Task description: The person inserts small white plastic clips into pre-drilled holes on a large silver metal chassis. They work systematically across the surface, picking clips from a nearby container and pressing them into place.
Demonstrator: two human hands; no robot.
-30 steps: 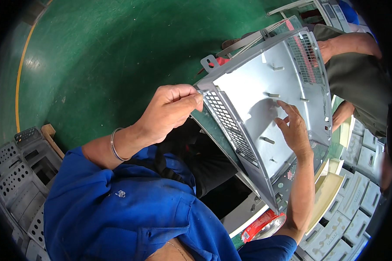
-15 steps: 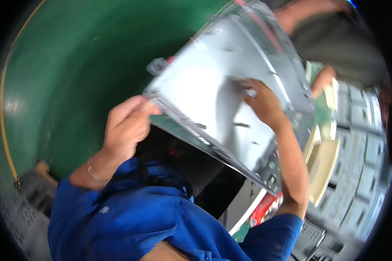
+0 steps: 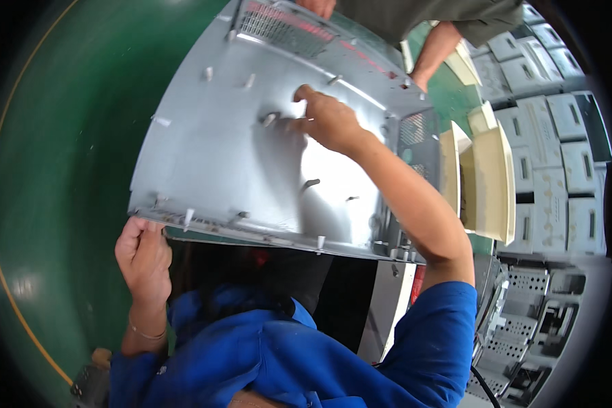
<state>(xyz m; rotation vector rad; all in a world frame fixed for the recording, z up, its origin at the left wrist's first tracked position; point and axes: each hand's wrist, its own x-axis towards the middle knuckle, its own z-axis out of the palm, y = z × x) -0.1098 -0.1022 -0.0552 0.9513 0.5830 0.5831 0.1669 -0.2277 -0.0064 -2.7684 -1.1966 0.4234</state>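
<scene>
A shallow grey sheet-metal casing (image 3: 211, 146) with raised sides is tilted in front of me. Small posts stand on its inner face, and perforated vents (image 3: 265, 27) show at its far left and right side. At the near left corner my left hand (image 3: 145, 255) pinches the casing's edge between thumb and fingers. Over the middle of the casing is my right hand (image 3: 330, 122), its thumb and forefinger apart with nothing visible between them. A short light post (image 3: 270, 119) stands just left of those fingertips.
Another person's hand (image 3: 317, 7) is at the casing's far edge, with their other forearm (image 3: 435, 54) at its far right. Cream bins (image 3: 493, 183) stand to the right, beside stacked grey-white boxes (image 3: 551, 136). Perforated metal parts (image 3: 523, 326) lie lower right. Green floor (image 3: 68, 170) extends left.
The casing has swung left and flattened out in view, with my left hand moving along at its corner. My right hand has shifted left and up, its fingers now spread.
</scene>
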